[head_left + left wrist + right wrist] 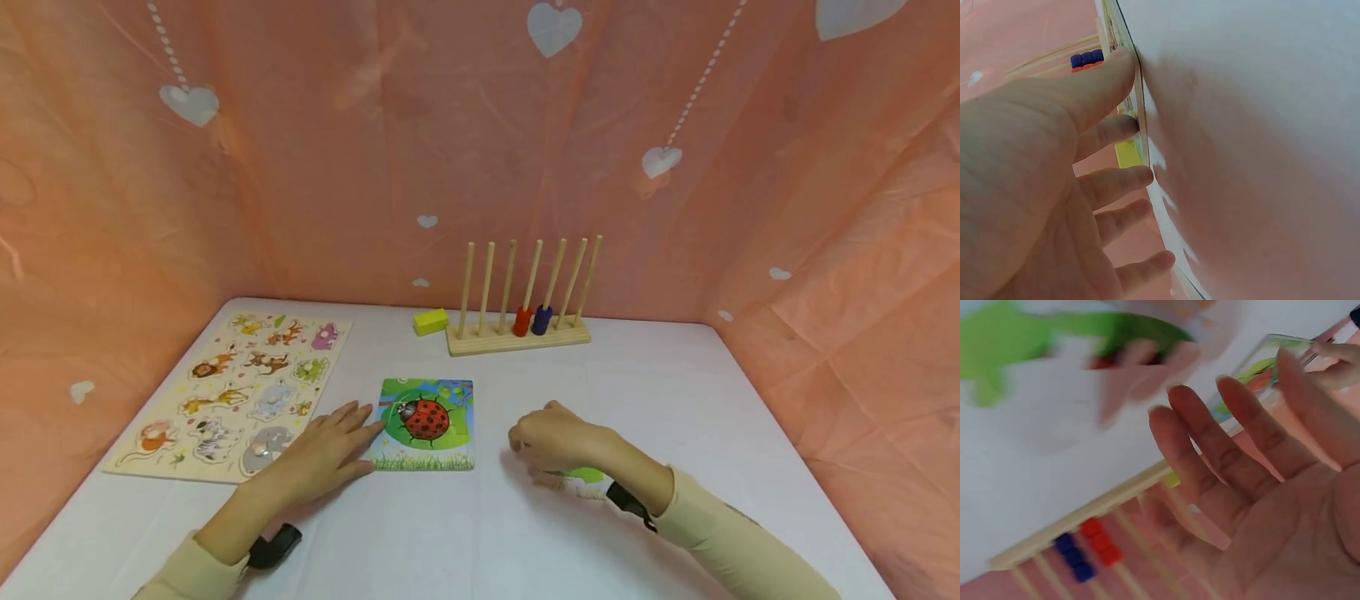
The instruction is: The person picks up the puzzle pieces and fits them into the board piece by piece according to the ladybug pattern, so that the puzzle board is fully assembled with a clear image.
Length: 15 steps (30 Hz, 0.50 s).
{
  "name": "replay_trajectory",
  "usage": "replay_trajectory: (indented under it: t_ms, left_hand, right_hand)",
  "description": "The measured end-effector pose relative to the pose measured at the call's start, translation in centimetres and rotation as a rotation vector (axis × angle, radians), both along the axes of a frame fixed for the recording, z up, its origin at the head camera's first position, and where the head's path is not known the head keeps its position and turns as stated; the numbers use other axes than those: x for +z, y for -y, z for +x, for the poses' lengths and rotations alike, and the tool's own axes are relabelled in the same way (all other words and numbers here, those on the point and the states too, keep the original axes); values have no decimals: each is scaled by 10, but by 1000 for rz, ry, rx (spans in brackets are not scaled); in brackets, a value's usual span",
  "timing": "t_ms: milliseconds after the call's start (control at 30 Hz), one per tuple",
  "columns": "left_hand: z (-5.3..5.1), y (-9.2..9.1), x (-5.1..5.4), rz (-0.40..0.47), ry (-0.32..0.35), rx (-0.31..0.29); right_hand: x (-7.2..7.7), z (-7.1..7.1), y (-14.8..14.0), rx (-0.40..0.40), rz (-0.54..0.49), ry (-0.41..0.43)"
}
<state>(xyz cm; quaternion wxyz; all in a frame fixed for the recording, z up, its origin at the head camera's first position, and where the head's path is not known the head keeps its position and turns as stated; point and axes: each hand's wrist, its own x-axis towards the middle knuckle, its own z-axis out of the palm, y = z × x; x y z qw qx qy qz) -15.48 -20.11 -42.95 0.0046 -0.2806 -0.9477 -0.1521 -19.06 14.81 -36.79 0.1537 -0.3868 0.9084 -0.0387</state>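
Note:
A square ladybug puzzle (426, 419) lies flat at the middle of the table. My left hand (322, 454) is at its left edge with fingers spread and nearly straight; in the left wrist view the thumb and fingertips are by the board's rim. My right hand (558, 439) hovers over a flat printed picture with green patches (585, 474), mostly hidden beneath it in the head view. The right wrist view shows relaxed, slightly bent fingers (1235, 450) with nothing between them. The green and red print (1079, 328) there is blurred, so its kind is unclear.
A wooden animal peg puzzle (258, 408) lies at the left. Toward the back stand a wooden rack of upright pegs (517, 337), with red beads (522, 322) and dark blue beads (542, 321), and a yellow block (431, 322). A pink curtain (480, 150) surrounds the white table (420, 542).

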Motion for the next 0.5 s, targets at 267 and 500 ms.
replay_trajectory:
  t_ms: [267, 500]
  left_hand:
    - [1, 0, 1, 2, 9, 6]
    - [1, 0, 1, 8, 6, -1]
  right_hand:
    - [-18, 10, -36, -61, -158, 48]
    - [-30, 16, -37, -141, -226, 52]
